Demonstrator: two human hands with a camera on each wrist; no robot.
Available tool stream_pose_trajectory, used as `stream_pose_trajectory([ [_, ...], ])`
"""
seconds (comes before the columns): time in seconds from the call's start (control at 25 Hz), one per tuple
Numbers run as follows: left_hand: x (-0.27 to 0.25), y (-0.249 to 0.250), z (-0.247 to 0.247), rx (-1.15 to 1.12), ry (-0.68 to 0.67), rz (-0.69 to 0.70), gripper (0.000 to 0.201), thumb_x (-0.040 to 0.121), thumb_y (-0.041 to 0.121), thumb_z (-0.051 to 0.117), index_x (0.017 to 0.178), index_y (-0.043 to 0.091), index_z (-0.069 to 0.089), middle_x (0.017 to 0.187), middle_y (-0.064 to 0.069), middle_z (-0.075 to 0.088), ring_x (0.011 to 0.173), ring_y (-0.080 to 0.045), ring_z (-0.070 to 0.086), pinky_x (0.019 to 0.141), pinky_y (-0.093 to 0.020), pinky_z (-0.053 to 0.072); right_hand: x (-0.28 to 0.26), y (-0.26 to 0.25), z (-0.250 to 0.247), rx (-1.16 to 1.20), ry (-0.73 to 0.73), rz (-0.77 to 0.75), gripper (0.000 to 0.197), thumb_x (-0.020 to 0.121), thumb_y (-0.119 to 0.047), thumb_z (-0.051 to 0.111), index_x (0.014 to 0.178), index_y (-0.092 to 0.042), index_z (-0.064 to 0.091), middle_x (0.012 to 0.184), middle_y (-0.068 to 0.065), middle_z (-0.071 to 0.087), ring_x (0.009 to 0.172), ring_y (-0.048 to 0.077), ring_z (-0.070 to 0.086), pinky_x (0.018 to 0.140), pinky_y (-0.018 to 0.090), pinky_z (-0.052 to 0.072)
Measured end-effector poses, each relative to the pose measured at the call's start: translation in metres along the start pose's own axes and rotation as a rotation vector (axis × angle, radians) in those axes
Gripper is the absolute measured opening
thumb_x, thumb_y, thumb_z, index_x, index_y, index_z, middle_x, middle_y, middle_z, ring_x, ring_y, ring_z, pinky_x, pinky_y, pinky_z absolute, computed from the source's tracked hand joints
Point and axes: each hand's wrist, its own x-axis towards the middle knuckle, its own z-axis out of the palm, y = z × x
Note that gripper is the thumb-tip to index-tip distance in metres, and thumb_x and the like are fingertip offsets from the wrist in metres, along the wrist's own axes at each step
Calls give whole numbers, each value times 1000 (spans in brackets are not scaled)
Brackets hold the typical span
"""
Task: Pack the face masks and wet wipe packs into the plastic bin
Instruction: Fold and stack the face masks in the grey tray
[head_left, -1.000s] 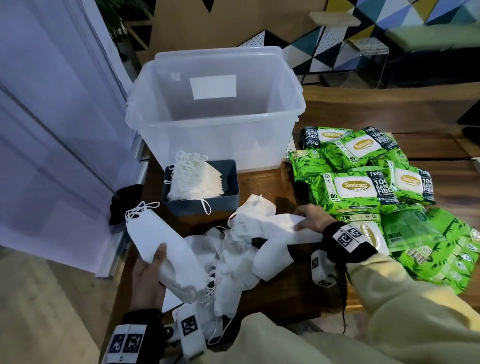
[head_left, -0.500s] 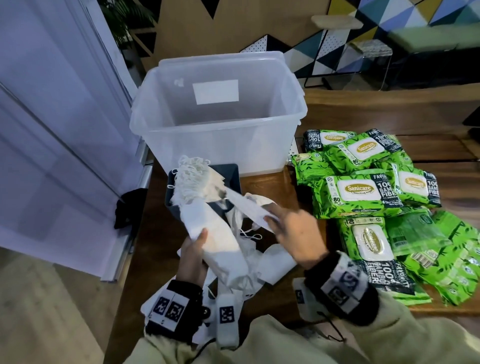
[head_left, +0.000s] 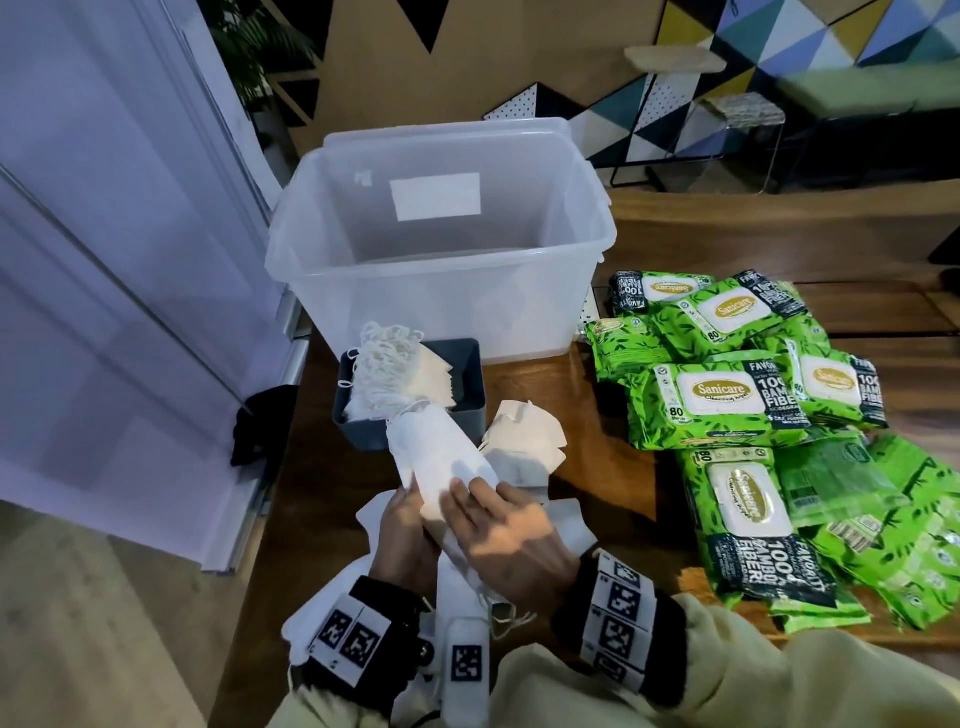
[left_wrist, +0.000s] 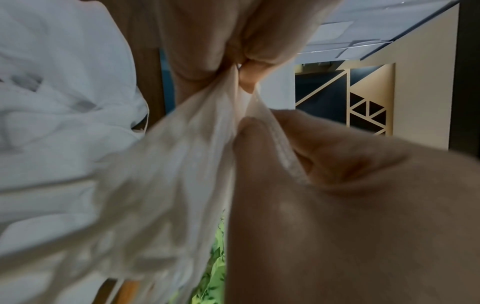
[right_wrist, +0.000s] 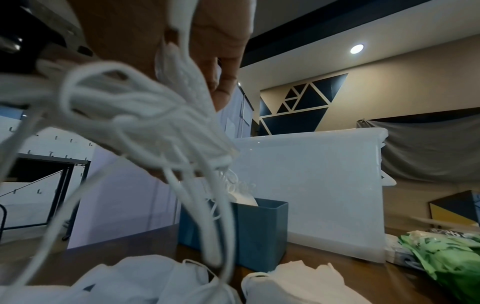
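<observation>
A stack of white face masks (head_left: 441, 462) is held upright-tilted over the table's front middle. My left hand (head_left: 410, 501) grips its lower left side, thumb on top. My right hand (head_left: 470, 501) lies over its lower right side, fingers across the front, thumb hidden. In the left wrist view, fingers (left_wrist: 259, 131) pinch mask fabric (left_wrist: 182, 148). Ear loops (right_wrist: 145, 115) dangle under my right hand in its wrist view. The clear plastic bin (head_left: 441, 291) stands behind, with nothing visible inside. Green wet wipe packs (head_left: 727, 395) lie piled at the right.
A small blue-grey tray (head_left: 467, 410) with more masks (head_left: 395, 374) sits in front of the bin. Loose masks (head_left: 524, 441) lie on the wooden table (head_left: 613, 488) beside and under my hands. A white panel wall (head_left: 130, 260) borders the left table edge.
My right hand has brought its mask across and joined it to the stack in my left hand. Both hands have come together at the front middle, nearer to me.
</observation>
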Motion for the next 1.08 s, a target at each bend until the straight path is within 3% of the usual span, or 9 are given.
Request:
stream_pose_trajectory([
  [0.12, -2, 2, 1, 93, -12, 12, 28, 102, 22, 29, 88, 13, 52, 58, 8, 69, 55, -1, 66, 55, -15, 54, 0, -1, 0, 75, -8, 73, 52, 100, -25, 22, 101, -12, 72, 100, 6, 73, 90, 17, 66, 64, 24, 53],
  [0.24, -1, 3, -5, 140, -5, 56, 32, 101, 20, 34, 110, -2, 55, 90, -14, 71, 83, -23, 68, 76, -33, 55, -5, -1, -6, 184, -33, 79, 45, 97, -38, 32, 109, -13, 68, 111, 5, 70, 95, 17, 64, 63, 27, 55],
  [0.32, -2, 4, -7, 142, -16, 63, 32, 100, 13, 35, 119, -8, 50, 101, -23, 64, 88, -30, 63, 76, -36, 53, -4, 6, -8, 327, 6, 90, 47, 99, -44, 30, 111, -17, 66, 115, 1, 68, 100, 16, 61, 67, 28, 56],
  [0.52, -12, 6, 3, 177, -126, 98, 26, 95, -2, 35, 112, 4, 56, 83, -5, 74, 71, -15, 70, 60, -22, 56, 15, 39, -2, 458, -12, 587, 57, 93, -55, 36, 122, -7, 48, 116, 9, 63, 107, 21, 54, 87, 31, 46],
  [0.64, -8, 5, 7, 202, -89, 118, 30, 98, 3, 36, 124, -3, 48, 116, -20, 62, 87, -24, 63, 69, -22, 58, 13, 49, -7, 1067, -228, 1000, 41, 79, -33, 72, 106, -6, 57, 108, 10, 66, 98, 22, 61, 86, 35, 47],
  [0.72, -6, 4, 6, 221, -90, 133, 31, 99, 8, 38, 125, -3, 49, 122, -21, 58, 97, -29, 60, 78, -26, 56, 4, 56, -8, 1280, -55, 1120, 19, 75, -15, 77, 78, -7, 60, 79, 7, 67, 74, 16, 61, 68, 30, 48],
  [0.8, -8, 6, 3, 257, -92, 136, 27, 99, 14, 41, 120, 4, 54, 114, -15, 63, 96, -26, 62, 84, -32, 53, 0, 61, -9, 1398, 87, 1232, 21, 75, -2, 73, 65, -8, 55, 59, -4, 60, 56, 5, 54, 58, 20, 43],
  [0.92, -3, 8, -5, 330, -68, 146, 23, 98, 16, 43, 115, 5, 54, 105, -12, 64, 88, -20, 62, 79, -31, 50, -10, 74, -11, 1549, 231, 1382, 18, 76, 5, 68, 71, -9, 58, 69, 3, 62, 69, 15, 55, 71, 27, 45],
  [1.08, 1, 6, -11, 460, -95, 94, 31, 99, 18, 40, 125, 5, 51, 118, -16, 62, 108, -31, 59, 98, -43, 46, -15, 83, -15, 1545, 302, 1356, 18, 77, 9, 65, 77, -9, 61, 70, 2, 64, 74, 16, 55, 74, 26, 45],
])
